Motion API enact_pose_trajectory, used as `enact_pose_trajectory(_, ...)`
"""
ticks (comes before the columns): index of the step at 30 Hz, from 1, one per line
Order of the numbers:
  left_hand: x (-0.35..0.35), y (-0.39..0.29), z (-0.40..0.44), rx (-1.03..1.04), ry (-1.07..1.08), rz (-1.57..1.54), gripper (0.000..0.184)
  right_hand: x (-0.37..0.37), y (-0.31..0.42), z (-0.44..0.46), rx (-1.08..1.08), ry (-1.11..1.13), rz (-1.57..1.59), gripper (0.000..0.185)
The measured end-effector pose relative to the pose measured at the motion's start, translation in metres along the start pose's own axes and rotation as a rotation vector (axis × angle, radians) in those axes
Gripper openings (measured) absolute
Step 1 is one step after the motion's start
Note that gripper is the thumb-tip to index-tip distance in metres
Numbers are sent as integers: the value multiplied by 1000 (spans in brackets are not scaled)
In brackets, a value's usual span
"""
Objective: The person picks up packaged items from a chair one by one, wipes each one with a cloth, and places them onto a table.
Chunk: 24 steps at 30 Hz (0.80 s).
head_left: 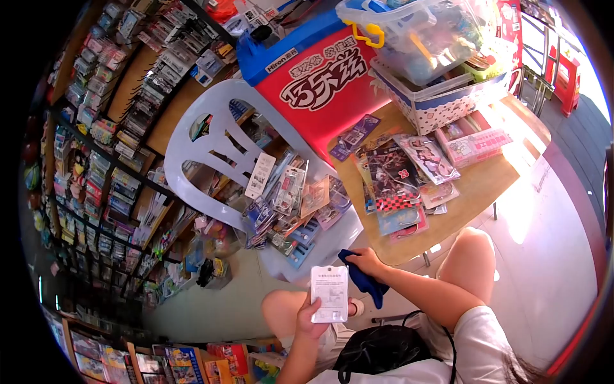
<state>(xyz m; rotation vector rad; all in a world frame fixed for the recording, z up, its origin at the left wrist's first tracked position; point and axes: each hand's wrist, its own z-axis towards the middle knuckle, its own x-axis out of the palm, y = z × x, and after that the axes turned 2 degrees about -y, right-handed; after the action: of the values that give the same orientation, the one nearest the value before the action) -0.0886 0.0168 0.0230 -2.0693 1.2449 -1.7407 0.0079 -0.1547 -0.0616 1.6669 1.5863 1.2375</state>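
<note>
Here the left hand (311,318) is holding up a pale, flat packet (329,294), its grip closing on the lower left part, thumb lying over the edge. The packet is showing its printed face to the camera, hanging hole at the top. Over on the other side, the right hand (366,262) is clutching a dark blue cloth (371,285), grip closed around its upper end, the rest dangling just beside the packet in this view.

Beyond the hands, a plastic chair (214,101) is carrying a jumble of packaged items (288,205) on its seat. Right of it, the wooden worktop (460,208) is bearing overlapping packets (389,173), a pink box (476,142) and a patterned bin (441,105), with a clear tub (416,41) sitting on top of that bin. A black bag (384,352) is resting on the person's lap.
</note>
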Motion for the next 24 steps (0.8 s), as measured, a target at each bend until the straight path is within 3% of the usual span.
enact_pose_trajectory(1, 4, -4, 0, 41, 13, 20, 53, -3, 9, -7, 58, 65, 20, 30)
enact_pose_trajectory(4, -27, 5, 16, 108, -279, 356, 56, 3, 8, -11, 180, 220, 389, 32)
enact_pose_trajectory(5, -41, 14, 26, 151, -266, 585, 58, 2, 3, -6, 235, 336, 478, 33)
enact_pose_trajectory(6, -40, 22, 27, 173, -400, 818, 58, 3, 4, -8, 269, 324, 437, 33)
enact_pose_trajectory(8, -27, 34, 34, 298, -395, 1158, 59, 5, 28, -31, 225, 306, 364, 36)
enact_pose_trajectory(11, -3, 54, 43, 368, -231, 735, 59, 10, 25, -30, -30, 153, 202, 39)
enact_pose_trajectory(14, 8, 58, 49, 151, -203, 401, 66, 16, -14, -6, -543, -183, -325, 42)
enact_pose_trajectory(15, 10, 53, 47, 16, -298, 442, 63, 16, 1, -25, -482, -117, -285, 43)
enact_pose_trajectory(17, 26, 40, 56, 55, -403, 345, 64, 20, 14, -50, -635, -67, -341, 43)
enact_pose_trajectory(18, 25, 35, 62, 189, -371, 330, 65, 22, 18, -60, -669, -17, -386, 43)
enact_pose_trajectory(19, 18, 18, 67, 148, -264, 179, 67, 27, 14, -62, -987, -38, -477, 43)
enact_pose_trajectory(20, 16, 8, 68, 182, -126, 186, 67, 29, 10, -70, -1003, 46, -513, 44)
enact_pose_trajectory(24, 23, 15, 66, 110, -151, 160, 62, 26, 16, -72, -923, -186, -610, 40)
